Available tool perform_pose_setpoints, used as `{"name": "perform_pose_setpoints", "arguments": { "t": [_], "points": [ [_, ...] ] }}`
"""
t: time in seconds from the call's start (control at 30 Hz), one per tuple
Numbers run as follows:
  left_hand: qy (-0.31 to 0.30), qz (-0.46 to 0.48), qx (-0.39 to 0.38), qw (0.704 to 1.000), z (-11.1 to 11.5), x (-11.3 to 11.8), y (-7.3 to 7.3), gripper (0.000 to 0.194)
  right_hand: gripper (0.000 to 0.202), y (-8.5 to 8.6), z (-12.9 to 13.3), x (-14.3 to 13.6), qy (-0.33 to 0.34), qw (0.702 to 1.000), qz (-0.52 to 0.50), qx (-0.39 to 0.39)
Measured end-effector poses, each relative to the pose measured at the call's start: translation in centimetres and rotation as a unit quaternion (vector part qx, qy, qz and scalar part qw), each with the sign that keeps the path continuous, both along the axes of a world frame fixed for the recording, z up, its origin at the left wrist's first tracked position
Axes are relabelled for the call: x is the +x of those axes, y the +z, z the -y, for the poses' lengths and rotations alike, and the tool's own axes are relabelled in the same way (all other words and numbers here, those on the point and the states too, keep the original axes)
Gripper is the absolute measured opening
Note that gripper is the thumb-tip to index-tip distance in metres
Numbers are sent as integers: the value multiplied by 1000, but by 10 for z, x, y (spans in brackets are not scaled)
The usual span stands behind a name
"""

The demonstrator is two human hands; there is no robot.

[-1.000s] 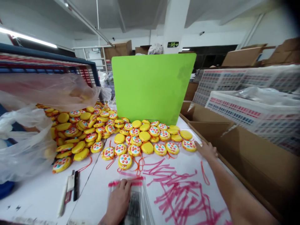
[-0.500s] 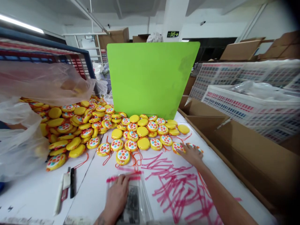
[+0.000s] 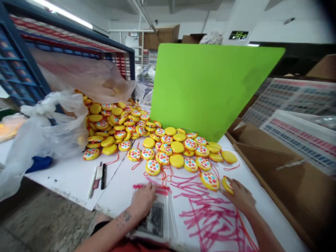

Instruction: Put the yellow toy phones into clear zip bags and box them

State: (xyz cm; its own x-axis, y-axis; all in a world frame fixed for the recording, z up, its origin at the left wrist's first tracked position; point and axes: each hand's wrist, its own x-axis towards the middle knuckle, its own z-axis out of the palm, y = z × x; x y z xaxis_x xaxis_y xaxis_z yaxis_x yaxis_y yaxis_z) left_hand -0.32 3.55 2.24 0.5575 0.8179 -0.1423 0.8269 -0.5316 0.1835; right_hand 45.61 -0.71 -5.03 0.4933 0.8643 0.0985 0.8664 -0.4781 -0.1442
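Observation:
My left hand (image 3: 145, 200) is closed at the top of a clear plastic zip bag (image 3: 170, 224) with a pink strip; its fingertips press at the bag's mouth, and a dark printed panel shows below. My right hand (image 3: 242, 196) has its fingers curled over a round yellow toy (image 3: 227, 184), mostly hidden by the hand. An orange cord (image 3: 245, 227) trails down beside the wrist. Just left of it lies another yellow toy (image 3: 210, 181) with a white face and coloured dots. Several like it form a pile (image 3: 112, 122) behind, some face down.
A green board (image 3: 210, 87) stands upright behind the toys. An open cardboard box (image 3: 278, 182) runs along the right edge. At left are a blue crate (image 3: 26, 59), plastic bagging (image 3: 63, 129) and a white pen-like tool (image 3: 92, 182) beside a black one (image 3: 103, 176). Pink marker strokes (image 3: 210, 220) cover the table.
The view has swung left. My right hand has drawn nearer along the table with a toy under its fingers, and a dotted toy beside it has come nearer too. My left hand stays on the bag.

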Motion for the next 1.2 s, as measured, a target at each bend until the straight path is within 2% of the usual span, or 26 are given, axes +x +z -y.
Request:
{"name": "perform_pose_setpoints", "arguments": {
  "t": [0.1,0.2,0.27,0.33,0.43,0.5,0.53,0.6,0.63,0.67,0.8,0.9,1.0,1.1,1.2],
  "points": [
    [12,2,21,1000,2,3,-7,20,75,0,-4,5,-20,1000,20,-5],
    [11,8,52,999,3,6,-12,19,71,6,-7,10,13,1000,-7,-9],
    [-3,13,70,997,3,6,-14,21,69,13,-5,14,16,999,-38,14],
    [-15,19,80,996,4,6,-15,23,67,27,0,14,-19,996,-72,48],
    [-22,30,87,996,6,4,-18,21,64,61,10,-4,-112,975,-126,142],
    [-28,36,93,995,6,2,-19,18,68,88,12,-32,-150,935,-166,276],
    [-31,38,94,994,5,2,-20,17,72,101,11,-51,-161,900,-205,348],
    [-26,37,94,995,3,3,-20,18,71,120,7,-95,-122,817,-307,473],
    [-21,35,89,995,1,4,-20,18,68,127,3,-118,-92,777,-357,511],
    [-21,30,80,996,-1,6,-20,17,65,131,0,-141,-57,757,-397,517],
    [-19,30,91,995,-3,9,-20,17,53,128,-6,-222,20,706,-527,474],
    [-28,34,104,994,-1,7,-19,20,47,118,-5,-259,53,691,-589,415],
    [-44,35,100,993,1,4,-18,21,51,109,-3,-274,76,689,-611,384],
    [-63,24,95,993,1,2,-15,23,61,103,-2,-274,91,694,-623,349],
    [-78,16,97,992,0,2,-14,23,58,96,-2,-270,90,705,-622,328]
  ]
}}
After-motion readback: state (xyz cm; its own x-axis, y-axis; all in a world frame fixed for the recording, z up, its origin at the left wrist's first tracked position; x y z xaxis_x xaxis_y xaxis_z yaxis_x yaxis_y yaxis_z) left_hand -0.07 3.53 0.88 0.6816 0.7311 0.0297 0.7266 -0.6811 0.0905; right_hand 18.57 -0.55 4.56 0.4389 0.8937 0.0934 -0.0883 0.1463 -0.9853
